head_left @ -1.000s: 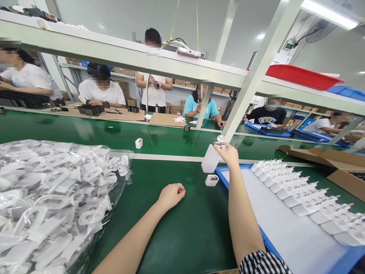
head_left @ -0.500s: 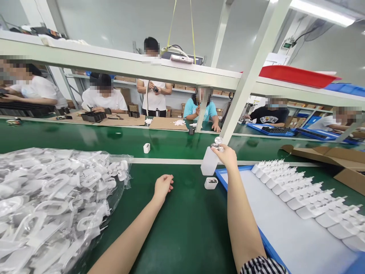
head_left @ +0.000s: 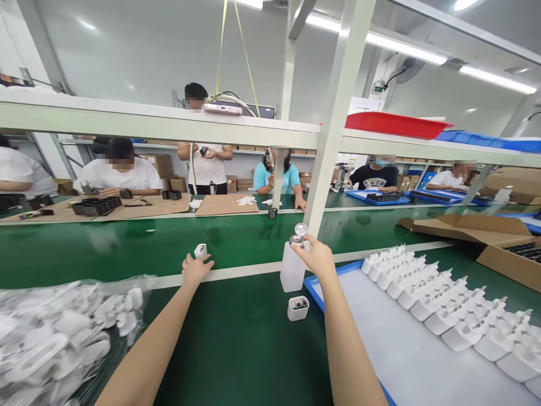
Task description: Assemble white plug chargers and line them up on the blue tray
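Observation:
My right hand point(head_left: 313, 258) grips the neck of a translucent white plastic bottle point(head_left: 289, 269) topped by a clear round knob point(head_left: 301, 232). My left hand point(head_left: 195, 269) is open, its fingertips just below a small white plug-like block point(head_left: 200, 251) on the green bench. I cannot tell whether they touch. A small white cup point(head_left: 298, 308) holding dark bits stands below the bottle. To the right of my right forearm lies a blue-rimmed tray point(head_left: 325, 285) with rows of white plug parts point(head_left: 435, 296).
A clear plastic bag point(head_left: 54, 338) of white parts lies at the lower left. An open cardboard box point(head_left: 499, 251) sits at the right. A white shelf point(head_left: 160, 121) on metal posts spans the bench, with several co-workers point(head_left: 120, 169) seated or standing beyond it.
My left hand has moved forward and left from mid-bench, its fist opening beside the white block. The bottle now stands more upright. The whole view has tilted upward, lowering the bag and tray.

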Demonstrator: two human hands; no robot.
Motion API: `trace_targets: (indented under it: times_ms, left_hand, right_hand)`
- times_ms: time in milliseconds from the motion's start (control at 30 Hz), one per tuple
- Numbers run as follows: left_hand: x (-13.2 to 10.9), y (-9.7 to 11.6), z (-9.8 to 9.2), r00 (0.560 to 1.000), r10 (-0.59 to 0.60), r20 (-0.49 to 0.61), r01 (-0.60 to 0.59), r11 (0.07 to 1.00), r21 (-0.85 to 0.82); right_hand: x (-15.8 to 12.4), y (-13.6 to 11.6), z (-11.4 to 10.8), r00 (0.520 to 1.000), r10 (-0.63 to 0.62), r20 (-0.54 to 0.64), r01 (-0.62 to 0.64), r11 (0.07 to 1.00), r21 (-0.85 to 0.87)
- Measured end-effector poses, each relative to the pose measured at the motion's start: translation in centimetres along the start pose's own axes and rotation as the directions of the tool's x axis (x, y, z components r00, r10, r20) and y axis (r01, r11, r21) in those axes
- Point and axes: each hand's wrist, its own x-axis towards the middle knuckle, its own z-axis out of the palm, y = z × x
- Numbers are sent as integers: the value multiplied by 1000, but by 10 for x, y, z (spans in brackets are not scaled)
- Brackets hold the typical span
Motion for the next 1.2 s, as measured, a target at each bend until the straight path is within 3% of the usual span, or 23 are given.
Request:
trace_targets:
  times_ms: [100,200,333,400,467,633,700,767,867,933,1033,1100,1200]
  left_hand:
    - [16,7,7,997,52,61,-54,998,23]
    - [20,12,8,997,54,54,-53,998,-24]
    - [7,10,8,988,77,-137,-94,988,-123]
    - [-7,8,9,962,109,-250,-152,975,-160]
    - [-23,5,11,947,140,-288,-209,953,-222]
    - [-73,-5,14,979,124,-162,-180,898,-401]
    - [-98,-11,12,985,133,-110,-169,874,-456]
    - [-126,-19,10,977,205,-53,-203,834,-512]
    - [-165,-28,4,928,368,51,-279,782,-558]
    - [-183,-30,0,880,460,121,-325,767,-554]
    - [-194,-31,-5,816,544,195,-361,744,-561]
    - [-193,-30,-8,777,586,229,-363,716,-596]
    - [-189,-31,-14,702,648,295,-336,667,-665]
  right_hand:
    - [-1,-3,-1,1000,6,28,-7,1000,21]
    - [-1,-4,-3,999,18,50,-21,998,53]
    - [-2,-2,-10,998,37,59,-44,991,124]
    - [-2,-1,-16,998,53,20,-56,976,209]
    - [-2,0,-21,995,75,-63,-52,950,308]
    - [-1,-4,-18,924,167,-344,-7,906,423]
    - [-2,-7,-10,901,133,-412,38,924,381]
    - [-3,-11,-3,912,26,-410,96,957,274]
    - [-6,-17,4,939,-95,-332,147,980,135]
    - [-7,-21,1,949,-89,-301,137,980,142]
    - [-13,-26,-15,952,-23,-305,130,933,336]
    - [-19,-31,-25,953,37,-301,135,837,530]
    - [-36,-42,-20,987,72,-145,59,678,733]
